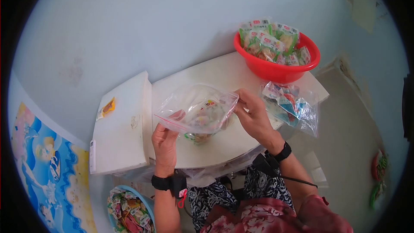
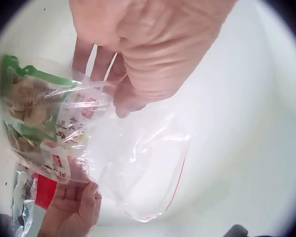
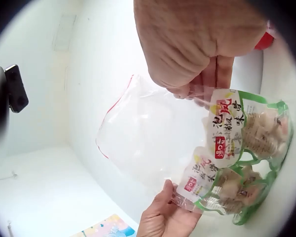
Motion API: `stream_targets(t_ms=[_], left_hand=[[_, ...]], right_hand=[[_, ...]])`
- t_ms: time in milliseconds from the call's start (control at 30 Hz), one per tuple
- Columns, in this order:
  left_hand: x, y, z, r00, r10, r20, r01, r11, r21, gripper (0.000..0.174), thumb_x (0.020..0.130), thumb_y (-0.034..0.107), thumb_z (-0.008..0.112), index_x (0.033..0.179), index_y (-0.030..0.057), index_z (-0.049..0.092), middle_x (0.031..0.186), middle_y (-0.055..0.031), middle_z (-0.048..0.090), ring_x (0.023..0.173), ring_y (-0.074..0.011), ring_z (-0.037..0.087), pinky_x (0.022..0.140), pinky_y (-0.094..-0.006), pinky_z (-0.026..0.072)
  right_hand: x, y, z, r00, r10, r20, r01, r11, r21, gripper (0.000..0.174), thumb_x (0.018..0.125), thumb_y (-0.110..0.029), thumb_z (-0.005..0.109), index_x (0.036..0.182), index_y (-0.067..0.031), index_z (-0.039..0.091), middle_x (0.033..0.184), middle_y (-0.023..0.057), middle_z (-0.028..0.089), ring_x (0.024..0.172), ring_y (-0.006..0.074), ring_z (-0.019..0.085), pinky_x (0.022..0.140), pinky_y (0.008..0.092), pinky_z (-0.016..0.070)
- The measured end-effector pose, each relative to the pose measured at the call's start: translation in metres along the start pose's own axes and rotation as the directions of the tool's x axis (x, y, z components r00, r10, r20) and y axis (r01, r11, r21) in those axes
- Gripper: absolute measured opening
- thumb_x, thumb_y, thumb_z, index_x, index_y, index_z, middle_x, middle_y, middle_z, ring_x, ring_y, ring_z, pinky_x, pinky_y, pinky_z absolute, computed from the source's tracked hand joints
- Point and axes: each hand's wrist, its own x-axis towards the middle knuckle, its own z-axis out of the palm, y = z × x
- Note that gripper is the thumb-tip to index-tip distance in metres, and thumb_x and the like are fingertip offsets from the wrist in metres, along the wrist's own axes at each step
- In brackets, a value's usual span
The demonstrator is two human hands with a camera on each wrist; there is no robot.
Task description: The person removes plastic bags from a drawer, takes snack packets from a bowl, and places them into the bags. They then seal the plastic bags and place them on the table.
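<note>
Left hand [image 1: 166, 140] and right hand [image 1: 254, 118] hold a zip bag [image 1: 188, 98] of snack packets [image 1: 206, 114].

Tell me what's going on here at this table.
A person holds a clear zip bag over a white table, the left hand pinching one end and the right hand the other. A few snack packets sit inside it. A red bowl heaped with similar packets stands at the table's far corner, with another filled bag beside it.
</note>
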Motion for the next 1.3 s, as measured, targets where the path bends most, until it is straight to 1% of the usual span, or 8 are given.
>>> stream_targets(t_ms=[267, 500, 767, 867, 967, 1067, 1167, 1300], left_hand=[[-0.003, -0.018, 0.019, 0.998, -0.001, -0.060, -0.014, 0.970, -0.243, 0.039, 0.106, 0.015, 0.055, 0.138, -0.0075, 0.054, 0.142, -0.0231, 0.059, 0.134, -0.0277, 0.055, 0.117, -0.0414, 0.0377], [0.002, -0.043, 0.021, 0.965, -0.048, -0.259, -0.052, 0.929, -0.368, 0.038, 0.108, 0.021, 0.050, 0.137, -0.0030, 0.053, 0.135, -0.0148, 0.062, 0.128, -0.0250, 0.057, 0.111, -0.0416, 0.0421], [0.008, -0.053, 0.025, 0.931, -0.123, -0.344, -0.014, 0.929, -0.369, 0.032, 0.110, 0.028, 0.046, 0.122, 0.0005, 0.058, 0.122, -0.0128, 0.064, 0.115, -0.0224, 0.059, 0.095, -0.0399, 0.0474], [0.002, -0.042, 0.030, 0.904, -0.229, -0.361, 0.086, 0.924, -0.373, 0.037, 0.109, 0.029, 0.046, 0.131, 0.0002, 0.054, 0.126, -0.0115, 0.062, 0.121, -0.0236, 0.057, 0.100, -0.0394, 0.0473], [-0.004, -0.033, 0.045, 0.970, -0.101, -0.221, 0.023, 0.944, -0.328, 0.047, 0.107, 0.035, 0.051, 0.139, 0.0004, 0.049, 0.134, -0.0109, 0.059, 0.129, -0.0236, 0.053, 0.108, -0.0397, 0.0443], [-0.015, -0.043, 0.026, 0.994, -0.092, -0.057, 0.091, 0.996, -0.015, 0.057, 0.099, 0.027, 0.068, 0.143, -0.0012, 0.046, 0.143, -0.0116, 0.053, 0.131, -0.0217, 0.052, 0.110, -0.0376, 0.0436], [-0.017, -0.023, 0.037, 0.971, -0.201, 0.131, 0.194, 0.979, 0.064, 0.065, 0.086, 0.013, 0.081, 0.140, -0.0025, 0.049, 0.139, -0.0127, 0.057, 0.123, -0.0190, 0.058, 0.103, -0.0344, 0.0484], [-0.020, -0.033, 0.028, 0.966, -0.219, 0.137, 0.190, 0.962, 0.196, 0.061, 0.080, 0.002, 0.082, 0.134, -0.0039, 0.055, 0.127, -0.0110, 0.064, 0.113, -0.0182, 0.064, 0.097, -0.0331, 0.0523]], right_hand=[[-0.004, 0.021, 0.005, 0.992, 0.118, 0.039, -0.124, 0.973, 0.196, 0.015, 0.107, -0.015, 0.054, 0.111, -0.0006, 0.057, 0.106, 0.0045, 0.064, 0.098, 0.0098, 0.057, 0.091, 0.0273, 0.0483], [-0.009, 0.032, 0.035, 0.976, 0.211, -0.061, -0.201, 0.970, 0.138, 0.035, 0.112, -0.029, 0.043, 0.125, -0.0004, 0.058, 0.114, 0.0042, 0.060, 0.113, 0.0109, 0.051, 0.102, 0.0271, 0.0392], [-0.020, 0.036, 0.048, 0.956, 0.256, -0.142, -0.227, 0.955, 0.189, 0.028, 0.111, -0.025, 0.047, 0.106, 0.0000, 0.060, 0.087, -0.0016, 0.051, 0.085, 0.0085, 0.045, 0.078, 0.0247, 0.0414], [-0.021, 0.039, 0.042, 0.946, 0.291, -0.142, -0.245, 0.931, 0.271, 0.026, 0.111, -0.023, 0.048, 0.104, -0.0004, 0.060, 0.086, -0.0030, 0.051, 0.083, 0.0069, 0.044, 0.076, 0.0239, 0.0408], [-0.023, 0.035, 0.033, 0.954, 0.277, -0.112, -0.239, 0.933, 0.271, 0.024, 0.111, -0.022, 0.048, 0.103, -0.0016, 0.059, 0.086, -0.0039, 0.051, 0.084, 0.0054, 0.044, 0.076, 0.0231, 0.0406], [-0.020, 0.033, 0.035, 0.941, 0.315, -0.126, -0.251, 0.896, 0.368, 0.024, 0.111, -0.021, 0.047, 0.100, -0.0028, 0.059, 0.087, -0.0042, 0.052, 0.085, 0.0044, 0.044, 0.077, 0.0226, 0.0405], [-0.019, 0.037, 0.043, 0.907, 0.383, -0.177, -0.259, 0.836, 0.484, 0.023, 0.110, -0.019, 0.046, 0.099, -0.0032, 0.058, 0.089, -0.0042, 0.053, 0.086, 0.0041, 0.045, 0.078, 0.0222, 0.0405], [-0.026, 0.041, 0.053, 0.904, 0.381, -0.194, -0.250, 0.840, 0.482, 0.021, 0.110, -0.017, 0.045, 0.101, -0.0036, 0.057, 0.091, -0.0040, 0.053, 0.085, 0.0049, 0.046, 0.078, 0.0226, 0.0407]])
